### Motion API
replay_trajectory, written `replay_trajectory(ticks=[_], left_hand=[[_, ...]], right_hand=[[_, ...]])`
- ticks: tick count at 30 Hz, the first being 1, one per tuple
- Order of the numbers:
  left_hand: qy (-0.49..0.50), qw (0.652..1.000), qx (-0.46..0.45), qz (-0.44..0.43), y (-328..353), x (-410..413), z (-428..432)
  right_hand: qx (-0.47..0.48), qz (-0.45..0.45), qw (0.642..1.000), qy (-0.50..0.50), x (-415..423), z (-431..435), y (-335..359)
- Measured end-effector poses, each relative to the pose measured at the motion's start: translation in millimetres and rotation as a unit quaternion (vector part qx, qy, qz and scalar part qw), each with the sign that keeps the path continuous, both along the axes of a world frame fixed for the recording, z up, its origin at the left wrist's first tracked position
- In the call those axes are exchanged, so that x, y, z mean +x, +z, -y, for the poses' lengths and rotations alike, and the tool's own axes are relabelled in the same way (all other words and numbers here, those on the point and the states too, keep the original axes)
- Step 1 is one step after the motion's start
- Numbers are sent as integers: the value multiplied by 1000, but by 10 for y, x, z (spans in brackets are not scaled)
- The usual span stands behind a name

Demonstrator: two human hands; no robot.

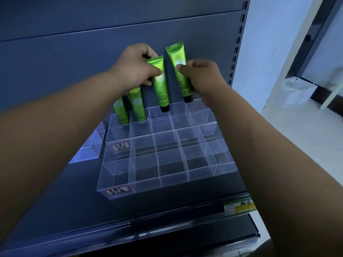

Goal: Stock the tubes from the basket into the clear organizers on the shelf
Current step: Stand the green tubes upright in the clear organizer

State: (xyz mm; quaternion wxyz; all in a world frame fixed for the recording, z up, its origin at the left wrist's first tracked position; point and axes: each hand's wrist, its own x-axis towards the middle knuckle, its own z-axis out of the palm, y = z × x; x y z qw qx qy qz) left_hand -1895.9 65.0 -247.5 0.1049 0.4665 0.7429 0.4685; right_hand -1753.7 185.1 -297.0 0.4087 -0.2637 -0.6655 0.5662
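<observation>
A clear tiered organizer (167,160) with a grid of compartments stands on the dark shelf. Two green tubes (137,104) stand cap-down in its back row at the left. My left hand (137,65) pinches a third green tube with a black cap (161,89), held upright over the back row's middle compartment. My right hand (200,78) grips a fourth green tube (180,71), cap down, just above the back row further right. The basket is out of view.
A second clear box (91,145) sits left of the organizer. The shelf's front rail (141,232) carries a yellow-green price label (239,206). Behind is the blue-grey back panel; a slotted upright (235,52) stands at the right.
</observation>
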Motion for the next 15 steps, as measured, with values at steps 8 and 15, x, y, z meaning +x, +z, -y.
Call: replay_trajectory(ticks=[8,15], left_hand=[[4,993,-70,-100,65,-34,-100],[10,976,-115,-185,67,-110,-225]], right_hand=[[28,9,998,-52,-153,-205,-100],[61,36,997,-29,-245,-287,-175]])
